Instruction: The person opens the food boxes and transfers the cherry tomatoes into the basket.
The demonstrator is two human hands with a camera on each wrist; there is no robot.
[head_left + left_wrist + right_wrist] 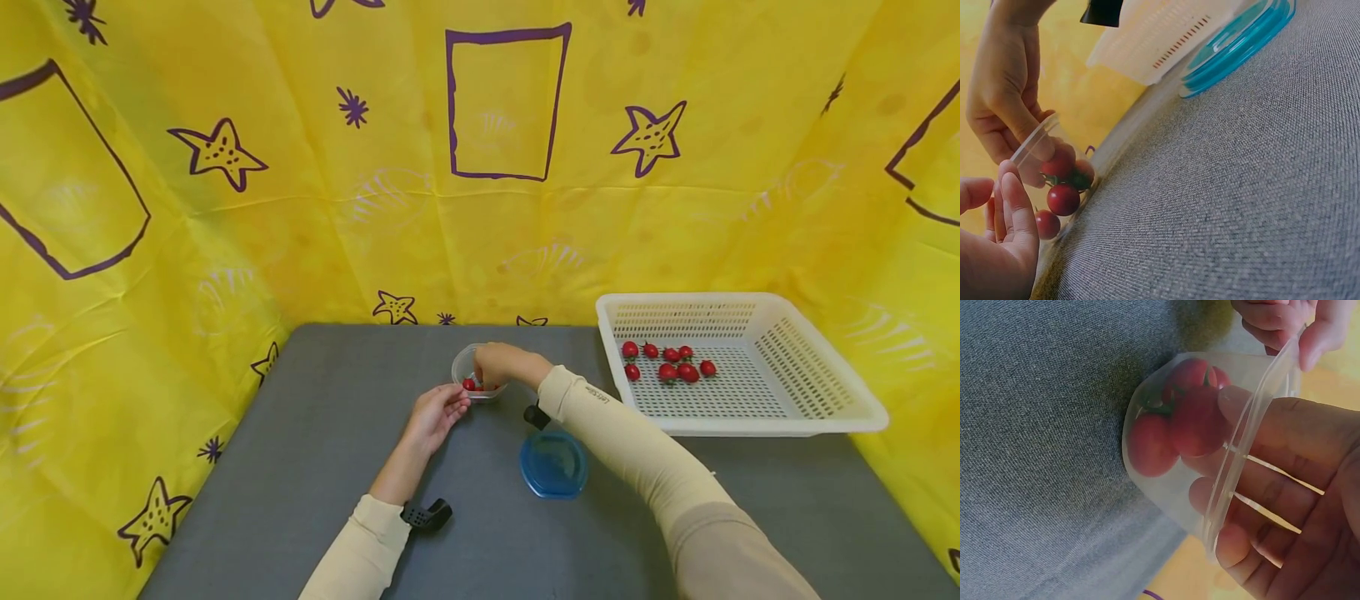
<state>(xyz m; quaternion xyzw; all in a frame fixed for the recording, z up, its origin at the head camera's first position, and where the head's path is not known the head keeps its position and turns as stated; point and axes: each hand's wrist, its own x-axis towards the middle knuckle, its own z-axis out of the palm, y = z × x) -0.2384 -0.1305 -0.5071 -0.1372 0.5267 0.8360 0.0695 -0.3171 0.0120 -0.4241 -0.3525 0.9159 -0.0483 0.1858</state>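
Observation:
A clear round plastic container (459, 367) stands on the grey table, holding several red cherry tomatoes (1063, 199). My left hand (437, 414) is at its near left side, thumb and fingers at the rim, pinching it. My right hand (510, 365) reaches into the container from the right. Its thumb presses a tomato (1197, 422) and its other fingers curl in over the rim, partly seen through the clear wall. Stems show green among the fruit in both wrist views.
A blue lid (553, 464) lies on the table (330, 467), nearer than the container. To the right stands a white perforated basket (817, 379) with several more cherry tomatoes (687, 372) in its left part. Yellow patterned cloth (510, 242) hangs behind and at both sides.

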